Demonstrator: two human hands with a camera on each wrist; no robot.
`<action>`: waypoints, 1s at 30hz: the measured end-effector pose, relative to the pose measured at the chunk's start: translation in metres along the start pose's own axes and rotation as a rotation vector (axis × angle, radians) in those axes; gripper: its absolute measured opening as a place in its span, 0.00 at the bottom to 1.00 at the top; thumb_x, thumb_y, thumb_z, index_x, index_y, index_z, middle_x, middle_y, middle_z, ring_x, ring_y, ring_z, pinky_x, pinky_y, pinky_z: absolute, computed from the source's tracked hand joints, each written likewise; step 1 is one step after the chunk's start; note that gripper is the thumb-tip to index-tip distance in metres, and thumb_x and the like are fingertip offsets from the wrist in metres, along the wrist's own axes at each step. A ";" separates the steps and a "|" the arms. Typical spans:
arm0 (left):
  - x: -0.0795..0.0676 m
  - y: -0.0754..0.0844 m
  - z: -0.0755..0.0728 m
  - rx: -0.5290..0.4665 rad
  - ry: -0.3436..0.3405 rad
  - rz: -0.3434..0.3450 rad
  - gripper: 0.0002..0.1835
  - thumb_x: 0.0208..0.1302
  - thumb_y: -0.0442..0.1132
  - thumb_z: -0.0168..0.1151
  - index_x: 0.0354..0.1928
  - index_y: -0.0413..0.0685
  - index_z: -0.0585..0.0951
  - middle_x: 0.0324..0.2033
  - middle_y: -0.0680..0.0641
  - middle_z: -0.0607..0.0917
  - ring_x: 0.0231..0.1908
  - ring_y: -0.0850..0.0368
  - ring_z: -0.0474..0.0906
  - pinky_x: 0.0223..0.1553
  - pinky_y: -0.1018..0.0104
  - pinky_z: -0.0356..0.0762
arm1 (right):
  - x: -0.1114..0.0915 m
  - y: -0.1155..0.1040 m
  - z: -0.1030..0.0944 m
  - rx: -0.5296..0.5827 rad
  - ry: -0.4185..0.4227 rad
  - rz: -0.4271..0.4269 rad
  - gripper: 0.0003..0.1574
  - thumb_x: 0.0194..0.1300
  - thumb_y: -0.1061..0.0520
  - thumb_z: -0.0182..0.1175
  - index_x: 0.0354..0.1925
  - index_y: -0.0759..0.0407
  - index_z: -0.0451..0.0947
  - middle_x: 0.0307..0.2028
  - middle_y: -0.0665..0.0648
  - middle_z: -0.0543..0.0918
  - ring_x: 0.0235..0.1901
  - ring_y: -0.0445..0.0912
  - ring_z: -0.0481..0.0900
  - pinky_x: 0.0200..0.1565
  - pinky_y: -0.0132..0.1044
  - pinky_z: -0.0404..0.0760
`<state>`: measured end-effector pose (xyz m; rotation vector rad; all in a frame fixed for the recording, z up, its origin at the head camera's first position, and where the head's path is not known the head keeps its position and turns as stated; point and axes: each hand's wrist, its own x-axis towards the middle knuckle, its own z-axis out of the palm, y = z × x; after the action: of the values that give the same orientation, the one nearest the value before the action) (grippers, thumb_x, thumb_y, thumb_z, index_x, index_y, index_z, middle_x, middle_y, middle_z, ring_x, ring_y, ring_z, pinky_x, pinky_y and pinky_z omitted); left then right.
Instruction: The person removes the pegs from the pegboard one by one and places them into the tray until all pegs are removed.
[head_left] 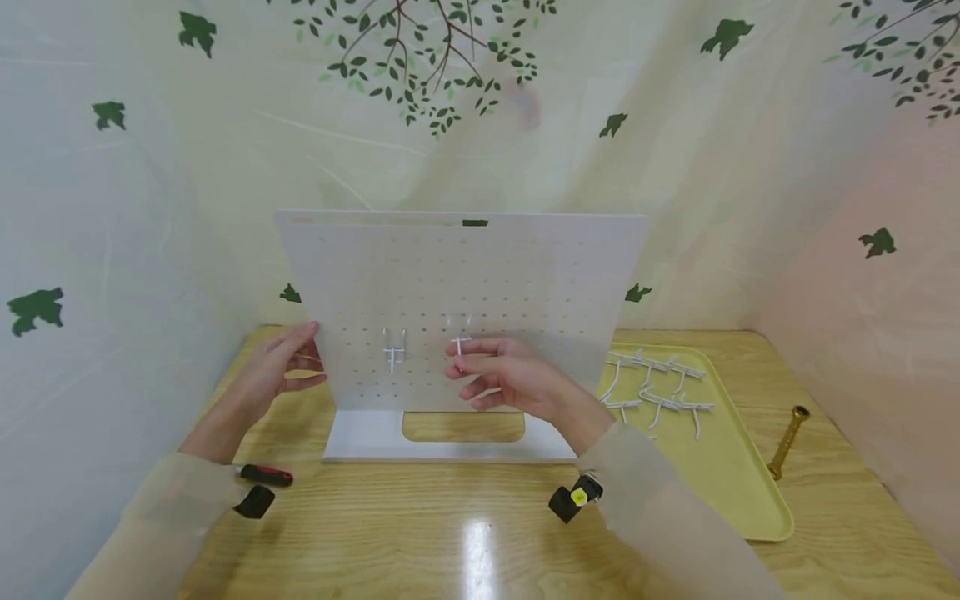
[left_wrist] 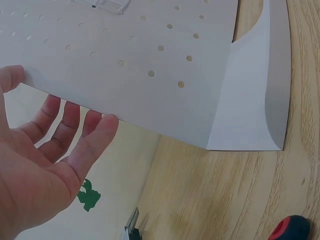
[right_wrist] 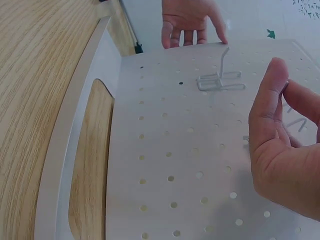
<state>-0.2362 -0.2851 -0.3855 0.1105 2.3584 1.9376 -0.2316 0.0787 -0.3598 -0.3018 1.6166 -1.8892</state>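
Note:
A white pegboard [head_left: 525, 267] stands upright on its white base [head_left: 363, 437]. My left hand [head_left: 273, 367] grips its left edge, thumb on the front and fingers reaching behind, as the left wrist view shows. A white wire hook [head_left: 393, 354] is mounted on the board's left half, its prong sticking outward. Near the middle of the board, my right hand [head_left: 517, 375] pinches a second white wire hook [head_left: 460, 342] between thumb and fingertips. In the right wrist view part of this held hook [right_wrist: 300, 123] shows behind the hand, close over the board; the fingers hide the rest.
To the right lies a yellow tray [head_left: 720, 492] with several white wire hooks [head_left: 660, 396] on it. A gold-coloured wrench-like tool [head_left: 789, 442] rests beside the tray. A red and black handle [head_left: 267, 475] lies by the left forearm. A leaf-printed curtain [head_left: 480, 167] hangs behind.

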 end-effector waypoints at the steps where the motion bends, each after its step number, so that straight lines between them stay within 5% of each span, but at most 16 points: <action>1: 0.000 0.000 0.000 0.001 0.000 0.003 0.29 0.76 0.62 0.51 0.42 0.38 0.72 0.39 0.44 0.77 0.40 0.52 0.80 0.49 0.54 0.85 | -0.001 0.001 -0.001 -0.019 0.002 -0.003 0.28 0.75 0.59 0.59 0.68 0.67 0.68 0.41 0.53 0.86 0.29 0.43 0.84 0.33 0.34 0.86; 15: -0.002 -0.002 0.001 0.018 0.016 0.024 0.31 0.76 0.63 0.50 0.44 0.36 0.72 0.42 0.42 0.77 0.41 0.50 0.80 0.50 0.50 0.84 | -0.031 -0.005 -0.021 -0.162 -0.016 -0.041 0.33 0.74 0.54 0.62 0.70 0.66 0.66 0.45 0.57 0.85 0.32 0.44 0.84 0.35 0.37 0.86; 30: 0.001 -0.006 0.002 0.050 0.018 0.020 0.36 0.75 0.66 0.47 0.46 0.31 0.72 0.44 0.39 0.76 0.41 0.52 0.81 0.50 0.51 0.84 | -0.093 -0.018 -0.084 -0.316 0.089 -0.050 0.37 0.73 0.54 0.64 0.71 0.68 0.64 0.45 0.58 0.86 0.33 0.47 0.83 0.36 0.38 0.86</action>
<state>-0.2371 -0.2843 -0.3923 0.1210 2.4271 1.8973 -0.2112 0.2022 -0.3413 -0.3976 1.9872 -1.6990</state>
